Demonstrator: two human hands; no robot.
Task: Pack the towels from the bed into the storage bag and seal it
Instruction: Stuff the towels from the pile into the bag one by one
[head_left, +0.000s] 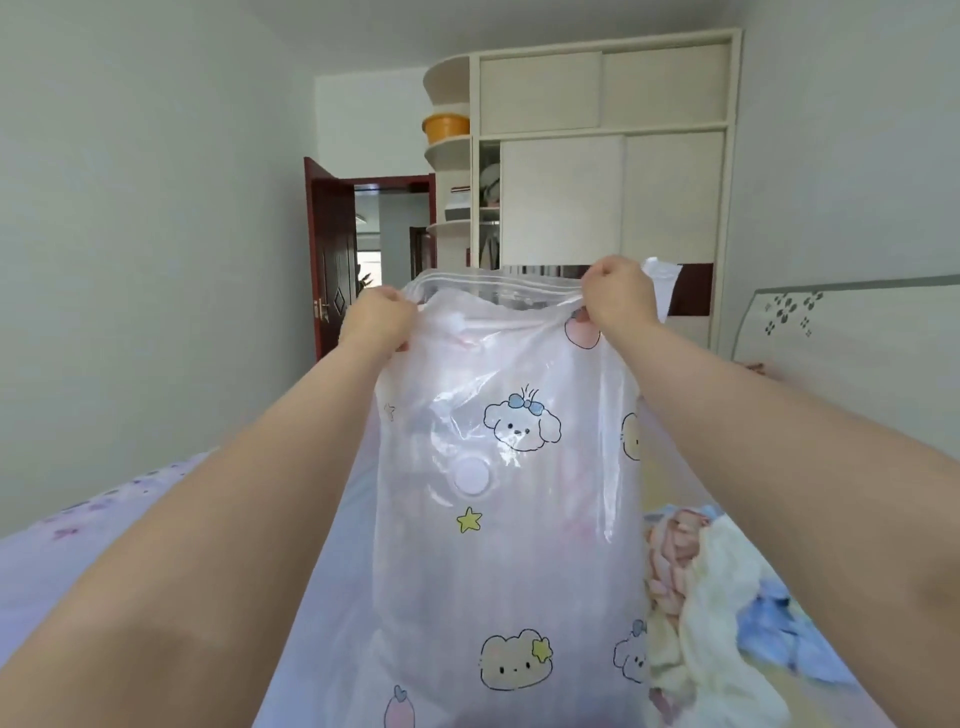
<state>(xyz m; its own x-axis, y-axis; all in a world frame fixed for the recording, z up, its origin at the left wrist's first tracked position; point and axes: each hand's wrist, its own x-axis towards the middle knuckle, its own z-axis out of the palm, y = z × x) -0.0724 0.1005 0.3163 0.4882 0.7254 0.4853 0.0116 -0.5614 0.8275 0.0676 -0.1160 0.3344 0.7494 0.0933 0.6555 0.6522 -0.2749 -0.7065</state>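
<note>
A clear plastic storage bag (511, 545) printed with cartoon puppies, stars and peaches hangs upright in front of me, a round white valve on its front. My left hand (379, 319) grips the bag's top edge at the left corner. My right hand (618, 293) grips the top edge at the right, by the white zip strip. The bag's mouth is pulled apart between them. A heap of towels (717, 587) in pink, cream and blue lies on the bed to the right of the bag, partly hidden behind it.
The bed (93, 545) has a pale lilac flowered sheet, and its headboard (852, 327) stands at the right. A cream wardrobe (613, 156) fills the far wall, with an orange basin on its corner shelf. A dark red door (332, 260) stands open at the back.
</note>
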